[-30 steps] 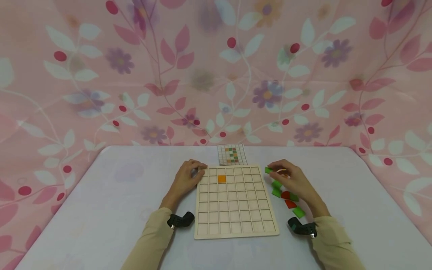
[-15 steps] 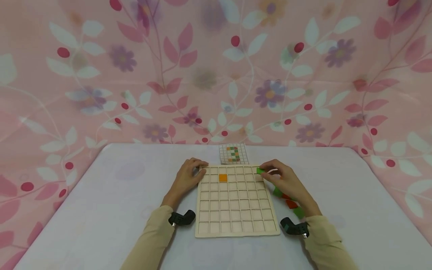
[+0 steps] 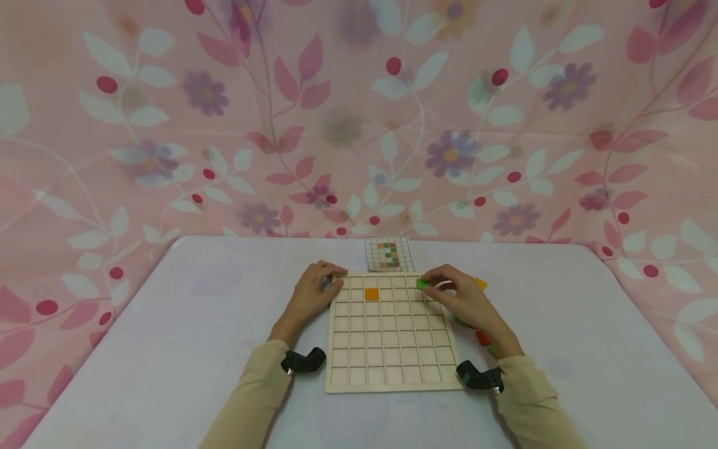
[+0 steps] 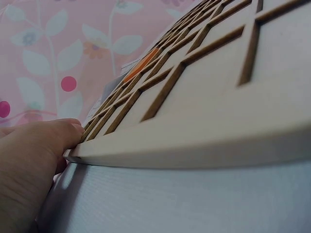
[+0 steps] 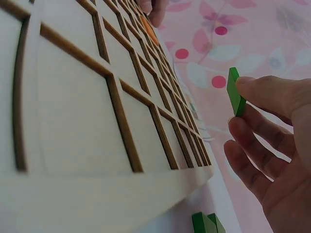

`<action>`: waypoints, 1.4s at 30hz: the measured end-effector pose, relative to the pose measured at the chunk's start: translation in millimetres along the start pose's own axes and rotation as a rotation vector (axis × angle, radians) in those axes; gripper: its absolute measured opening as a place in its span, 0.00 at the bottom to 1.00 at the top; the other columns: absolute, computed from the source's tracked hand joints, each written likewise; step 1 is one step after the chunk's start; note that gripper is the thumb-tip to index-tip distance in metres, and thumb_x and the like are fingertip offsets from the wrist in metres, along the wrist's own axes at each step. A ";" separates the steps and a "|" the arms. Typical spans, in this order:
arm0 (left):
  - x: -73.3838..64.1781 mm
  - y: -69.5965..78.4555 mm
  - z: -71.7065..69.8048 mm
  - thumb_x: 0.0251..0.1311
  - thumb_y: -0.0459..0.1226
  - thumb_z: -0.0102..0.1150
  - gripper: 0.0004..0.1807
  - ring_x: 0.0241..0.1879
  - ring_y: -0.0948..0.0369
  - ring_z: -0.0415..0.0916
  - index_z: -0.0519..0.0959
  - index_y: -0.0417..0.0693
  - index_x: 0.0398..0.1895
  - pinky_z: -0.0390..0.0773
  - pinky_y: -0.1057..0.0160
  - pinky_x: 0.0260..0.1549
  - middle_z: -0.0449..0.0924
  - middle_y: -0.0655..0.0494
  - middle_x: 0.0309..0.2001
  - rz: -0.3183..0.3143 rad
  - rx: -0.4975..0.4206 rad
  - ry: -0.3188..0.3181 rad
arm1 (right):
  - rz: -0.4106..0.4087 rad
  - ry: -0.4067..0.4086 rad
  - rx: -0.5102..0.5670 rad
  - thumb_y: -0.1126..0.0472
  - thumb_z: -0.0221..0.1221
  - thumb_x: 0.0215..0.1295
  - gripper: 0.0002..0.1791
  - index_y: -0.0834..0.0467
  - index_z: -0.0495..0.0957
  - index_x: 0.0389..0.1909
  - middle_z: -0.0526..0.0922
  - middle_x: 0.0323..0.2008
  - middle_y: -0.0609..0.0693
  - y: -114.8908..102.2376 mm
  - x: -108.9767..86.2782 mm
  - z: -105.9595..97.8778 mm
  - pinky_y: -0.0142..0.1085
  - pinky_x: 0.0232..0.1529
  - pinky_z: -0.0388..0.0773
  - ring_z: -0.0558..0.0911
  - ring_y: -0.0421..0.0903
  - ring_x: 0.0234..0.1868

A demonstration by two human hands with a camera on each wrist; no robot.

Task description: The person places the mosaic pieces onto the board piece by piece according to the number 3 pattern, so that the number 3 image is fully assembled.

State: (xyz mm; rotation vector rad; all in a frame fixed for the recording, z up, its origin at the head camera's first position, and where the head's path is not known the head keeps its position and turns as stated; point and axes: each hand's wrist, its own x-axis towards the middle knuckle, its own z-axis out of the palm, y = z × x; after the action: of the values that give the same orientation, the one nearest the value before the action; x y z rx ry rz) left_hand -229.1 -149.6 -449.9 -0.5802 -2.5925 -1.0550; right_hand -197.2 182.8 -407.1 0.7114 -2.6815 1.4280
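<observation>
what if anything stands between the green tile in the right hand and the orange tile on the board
Nothing visible: the right hand holds the green tile, and only the low ridges of the board lie between it and the orange tile.

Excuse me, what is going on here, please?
A person's right hand pinches a green tile, held up near the far right corner of a board. The left hand holds the far left corner. One orange tile sits in the board, more tiles lie to its right, and a card lies beyond it.
</observation>
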 end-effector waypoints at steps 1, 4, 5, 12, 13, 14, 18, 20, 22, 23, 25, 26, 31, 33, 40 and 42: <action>-0.1 0.2 0.0 0.60 0.37 0.60 0.10 0.42 0.54 0.71 0.83 0.49 0.44 0.70 0.53 0.44 0.80 0.52 0.43 -0.003 -0.001 -0.001 | 0.006 -0.003 -0.005 0.53 0.60 0.63 0.15 0.51 0.76 0.50 0.80 0.48 0.47 -1.0 0.6 1.0 0.41 0.52 0.75 0.79 0.44 0.48; -0.4 0.4 -0.1 0.60 0.37 0.60 0.10 0.42 0.55 0.72 0.84 0.50 0.44 0.70 0.53 0.44 0.80 0.52 0.43 -0.004 0.000 0.001 | 0.014 -0.010 -0.009 0.53 0.60 0.63 0.15 0.51 0.76 0.50 0.81 0.48 0.46 -4.2 2.4 4.1 0.42 0.51 0.75 0.79 0.44 0.48; -0.5 0.4 -0.1 0.60 0.37 0.60 0.10 0.42 0.55 0.72 0.84 0.50 0.44 0.70 0.53 0.44 0.80 0.53 0.43 -0.003 0.001 0.003 | 0.014 -0.012 -0.006 0.53 0.60 0.63 0.15 0.51 0.76 0.49 0.81 0.48 0.47 -5.4 3.2 5.2 0.42 0.51 0.75 0.79 0.45 0.48; -0.4 -0.2 0.6 0.60 0.36 0.60 0.10 0.41 0.55 0.71 0.84 0.50 0.43 0.70 0.54 0.43 0.80 0.53 0.42 0.013 -0.005 0.010 | 0.006 -0.020 0.007 0.56 0.61 0.62 0.15 0.55 0.77 0.49 0.81 0.47 0.51 -10.2 7.6 13.2 0.41 0.49 0.76 0.80 0.47 0.47; -0.4 -0.2 0.6 0.60 0.36 0.60 0.10 0.41 0.55 0.71 0.84 0.50 0.43 0.70 0.54 0.43 0.80 0.53 0.42 0.015 -0.005 0.008 | 0.005 -0.023 0.014 0.57 0.61 0.62 0.15 0.55 0.77 0.49 0.81 0.47 0.51 -10.9 8.0 14.4 0.41 0.49 0.76 0.80 0.48 0.46; -0.2 -0.5 0.8 0.60 0.36 0.60 0.10 0.41 0.55 0.71 0.84 0.50 0.43 0.70 0.54 0.43 0.80 0.53 0.42 0.017 -0.005 0.007 | 0.004 -0.027 0.021 0.58 0.61 0.62 0.14 0.55 0.77 0.48 0.81 0.47 0.52 -11.6 8.6 15.9 0.40 0.49 0.76 0.80 0.48 0.46; -0.7 -0.8 0.6 0.60 0.36 0.59 0.10 0.41 0.55 0.72 0.84 0.50 0.43 0.70 0.53 0.44 0.80 0.52 0.42 0.014 -0.004 0.005 | 0.041 -0.046 0.026 0.61 0.61 0.62 0.14 0.59 0.77 0.48 0.81 0.47 0.55 -29.2 9.6 19.8 0.43 0.50 0.75 0.79 0.51 0.47; -0.9 -0.8 0.4 0.60 0.36 0.60 0.10 0.41 0.55 0.72 0.84 0.50 0.43 0.70 0.53 0.44 0.80 0.53 0.42 0.012 -0.004 0.006 | 0.055 -0.054 0.017 0.60 0.61 0.62 0.14 0.59 0.77 0.48 0.81 0.47 0.54 -31.0 11.6 22.9 0.44 0.50 0.75 0.79 0.50 0.47; -1.1 -0.4 0.0 0.60 0.36 0.60 0.10 0.42 0.55 0.72 0.84 0.50 0.43 0.70 0.53 0.44 0.80 0.53 0.42 0.011 -0.003 0.005 | 0.064 -0.064 0.004 0.59 0.61 0.62 0.13 0.57 0.78 0.48 0.81 0.46 0.52 -29.1 14.0 25.8 0.43 0.49 0.75 0.79 0.48 0.46; -1.1 -0.1 -0.2 0.60 0.36 0.59 0.10 0.42 0.55 0.72 0.84 0.50 0.43 0.70 0.53 0.44 0.80 0.53 0.42 0.009 -0.004 0.003 | 0.057 -0.067 -0.006 0.59 0.61 0.62 0.13 0.56 0.78 0.47 0.81 0.46 0.51 -24.4 15.6 27.9 0.41 0.49 0.75 0.79 0.47 0.46; -1.1 0.1 -0.4 0.60 0.37 0.59 0.10 0.42 0.55 0.72 0.84 0.50 0.43 0.70 0.53 0.44 0.80 0.52 0.42 0.014 -0.007 0.004 | 0.041 -0.076 -0.018 0.59 0.61 0.62 0.13 0.55 0.78 0.47 0.81 0.45 0.50 -19.0 17.9 31.3 0.38 0.47 0.75 0.79 0.45 0.45; -1.1 0.3 -0.5 0.60 0.37 0.59 0.10 0.42 0.55 0.71 0.84 0.50 0.43 0.70 0.53 0.44 0.80 0.52 0.42 0.016 -0.008 0.005 | 0.034 -0.082 -0.022 0.59 0.61 0.62 0.13 0.56 0.78 0.47 0.81 0.45 0.50 -19.2 18.5 32.3 0.38 0.47 0.76 0.79 0.46 0.45; -1.3 -0.7 -0.1 0.60 0.37 0.60 0.10 0.42 0.56 0.72 0.84 0.49 0.43 0.70 0.53 0.44 0.80 0.53 0.42 0.036 -0.009 0.025 | 0.002 -0.097 -0.035 0.61 0.62 0.61 0.13 0.58 0.78 0.46 0.81 0.44 0.52 -20.6 21.7 37.1 0.37 0.44 0.76 0.79 0.46 0.43; -1.3 -1.5 0.8 0.59 0.37 0.60 0.10 0.42 0.56 0.72 0.84 0.50 0.43 0.70 0.52 0.44 0.80 0.53 0.42 0.043 -0.008 0.029 | 0.001 -0.105 -0.040 0.62 0.61 0.61 0.12 0.58 0.78 0.46 0.81 0.44 0.51 -21.3 22.9 38.8 0.36 0.44 0.77 0.79 0.45 0.43; -1.3 -2.6 1.2 0.60 0.38 0.60 0.10 0.41 0.55 0.72 0.84 0.50 0.43 0.70 0.52 0.44 0.80 0.53 0.42 0.045 -0.005 0.014 | -0.002 -0.131 -0.063 0.62 0.61 0.62 0.10 0.57 0.78 0.44 0.81 0.43 0.49 -26.0 29.1 44.0 0.36 0.45 0.76 0.78 0.44 0.42; -1.1 -2.3 0.5 0.61 0.38 0.60 0.09 0.41 0.55 0.71 0.84 0.50 0.43 0.70 0.53 0.44 0.80 0.53 0.42 0.040 -0.005 0.014 | -0.010 -0.137 -0.071 0.62 0.61 0.61 0.10 0.57 0.78 0.44 0.81 0.43 0.50 -28.2 31.4 45.2 0.37 0.45 0.76 0.78 0.44 0.42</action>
State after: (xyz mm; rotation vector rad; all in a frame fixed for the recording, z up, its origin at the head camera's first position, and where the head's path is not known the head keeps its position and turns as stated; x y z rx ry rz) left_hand -229.3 -151.0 -452.0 -0.6214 -2.5562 -1.0492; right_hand -205.5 121.6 -404.2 0.8451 -2.8089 1.3202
